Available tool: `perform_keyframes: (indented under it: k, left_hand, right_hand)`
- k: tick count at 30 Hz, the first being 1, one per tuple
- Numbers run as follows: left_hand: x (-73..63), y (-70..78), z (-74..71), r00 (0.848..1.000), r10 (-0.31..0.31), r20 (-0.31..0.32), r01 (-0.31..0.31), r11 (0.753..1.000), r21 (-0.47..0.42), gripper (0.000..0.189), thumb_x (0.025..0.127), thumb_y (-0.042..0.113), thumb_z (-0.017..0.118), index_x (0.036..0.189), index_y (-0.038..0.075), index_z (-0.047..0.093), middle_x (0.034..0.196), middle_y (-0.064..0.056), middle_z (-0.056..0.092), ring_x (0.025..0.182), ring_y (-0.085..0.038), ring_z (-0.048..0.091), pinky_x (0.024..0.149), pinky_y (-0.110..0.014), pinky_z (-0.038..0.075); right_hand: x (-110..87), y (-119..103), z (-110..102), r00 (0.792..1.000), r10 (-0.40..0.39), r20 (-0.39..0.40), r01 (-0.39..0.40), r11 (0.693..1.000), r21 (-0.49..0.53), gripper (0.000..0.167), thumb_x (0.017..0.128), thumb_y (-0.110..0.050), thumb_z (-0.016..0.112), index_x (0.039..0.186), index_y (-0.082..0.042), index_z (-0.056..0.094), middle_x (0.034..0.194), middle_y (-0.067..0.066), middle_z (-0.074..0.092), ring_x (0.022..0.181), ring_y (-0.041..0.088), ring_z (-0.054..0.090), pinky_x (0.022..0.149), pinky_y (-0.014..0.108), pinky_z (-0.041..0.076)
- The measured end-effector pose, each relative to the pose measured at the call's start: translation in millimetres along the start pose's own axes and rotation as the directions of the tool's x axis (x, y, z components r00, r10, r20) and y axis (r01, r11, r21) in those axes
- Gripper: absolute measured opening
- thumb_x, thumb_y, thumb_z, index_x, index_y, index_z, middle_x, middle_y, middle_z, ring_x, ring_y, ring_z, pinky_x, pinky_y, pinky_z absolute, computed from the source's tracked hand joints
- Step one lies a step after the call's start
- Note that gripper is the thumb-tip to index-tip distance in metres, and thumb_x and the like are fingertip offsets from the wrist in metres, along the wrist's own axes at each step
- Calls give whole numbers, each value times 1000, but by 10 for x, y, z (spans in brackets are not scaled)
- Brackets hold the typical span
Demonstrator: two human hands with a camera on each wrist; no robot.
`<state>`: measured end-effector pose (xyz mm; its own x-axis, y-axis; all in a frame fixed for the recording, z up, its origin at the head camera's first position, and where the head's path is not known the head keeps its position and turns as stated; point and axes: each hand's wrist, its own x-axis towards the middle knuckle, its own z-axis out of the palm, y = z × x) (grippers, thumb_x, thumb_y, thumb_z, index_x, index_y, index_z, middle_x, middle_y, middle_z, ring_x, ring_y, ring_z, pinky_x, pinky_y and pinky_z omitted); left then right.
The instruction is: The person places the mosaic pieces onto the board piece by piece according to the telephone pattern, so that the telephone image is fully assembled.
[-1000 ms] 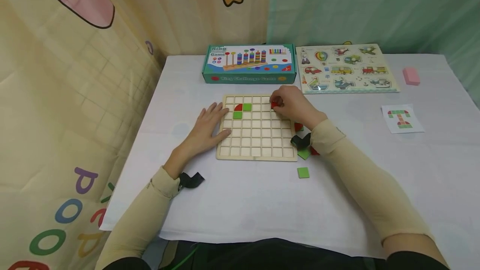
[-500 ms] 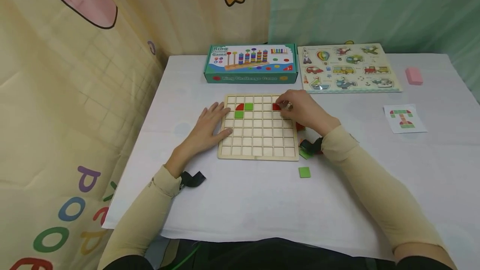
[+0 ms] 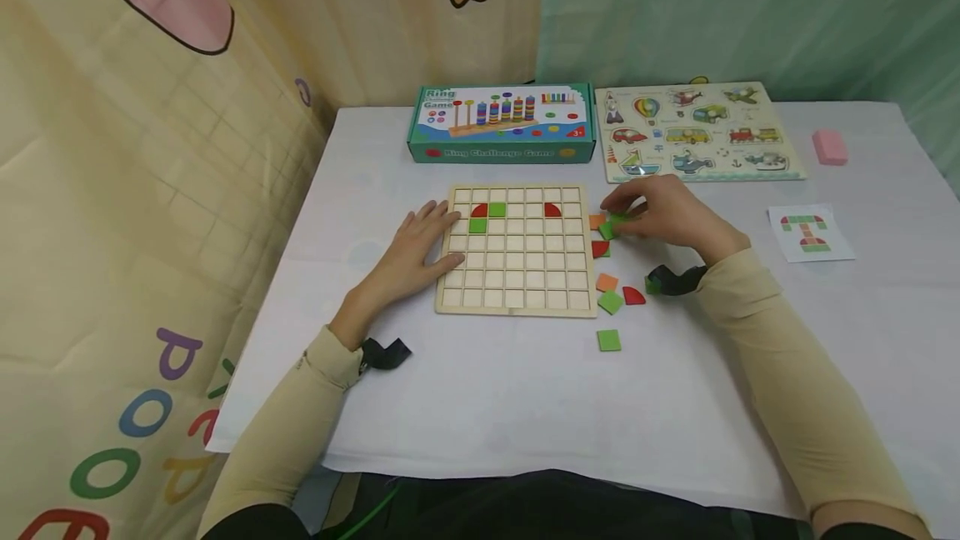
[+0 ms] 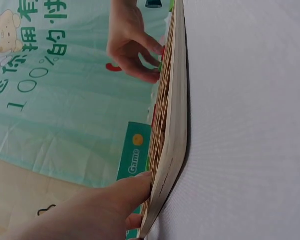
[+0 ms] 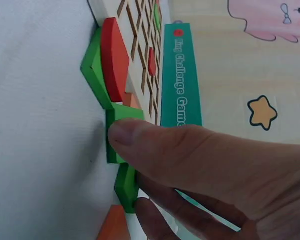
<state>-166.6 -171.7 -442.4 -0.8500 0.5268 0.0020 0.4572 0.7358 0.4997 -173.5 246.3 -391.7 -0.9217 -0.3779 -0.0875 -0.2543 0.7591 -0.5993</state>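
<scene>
Green tile [image 5: 121, 112] is touched by the right hand [image 3: 671, 213], right of the board [image 3: 514, 278]; whether it's pinched can't be told. The board's left edge is touched by the left hand [image 3: 415, 247], fingers straight. Far side, a box [image 3: 501, 153] is seen.

One wooden grid board [image 3: 514, 278] holds four tiles: two red quarter-rounds [image 3: 552, 211] and two green squares [image 3: 477, 226]. Just right of the grid board lie two red tiles [image 3: 633, 297], at least three orange tiles [image 3: 607, 282] and six visible green tiles [image 3: 609, 341], some partly covered. Two hands: a left hand [image 3: 414, 252] at its left edge, a right hand [image 3: 671, 213] to its right. Behind it: one boxed game [image 3: 501, 152] and one picture puzzle [image 3: 688, 136]. Farther right of it: one pink block [image 3: 830, 148], one printed card [image 3: 810, 234].
</scene>
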Motion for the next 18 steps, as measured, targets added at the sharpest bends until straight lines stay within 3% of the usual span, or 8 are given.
perform_keyframes:
  k: [5, 12, 18]
  left_hand:
    - [10, -5, 18, 1000, -8, 1, 8, 1000, -1, 74, 103, 44, 64, 164, 12, 37, 176, -11, 22, 165, -30, 8, 134, -53, 1]
    - [13, -13, 26, 1000, -10, 8, 10, 1000, -3, 74, 104, 44, 64, 164, 12, 36, 176, -12, 21, 165, -31, 8, 134, -54, 1]
    - [15, -10, 9, 1000, -5, 3, 5, 1000, 3, 74, 104, 44, 64, 164, 12, 36, 176, -12, 21, 165, -30, 8, 134, -53, 1]
  right_hand:
    - [14, 10, 55, 998, -52, 28, 53, 998, -23, 35, 87, -1, 84, 121, -6, 77, 119, 11, 75, 106, 28, 68, 95, 51, 60]
    - [52, 17, 123, 989, -139, -47, 132, 982, -138, 21, 90, 3, 79, 109, -4, 80, 109, 11, 78, 102, 28, 68, 92, 49, 58]
    - [80, -92, 97, 979, -131, -155, 119, 989, -86, 18, 91, -4, 81, 109, -6, 82, 105, 10, 79, 96, 25, 69, 86, 45, 59]
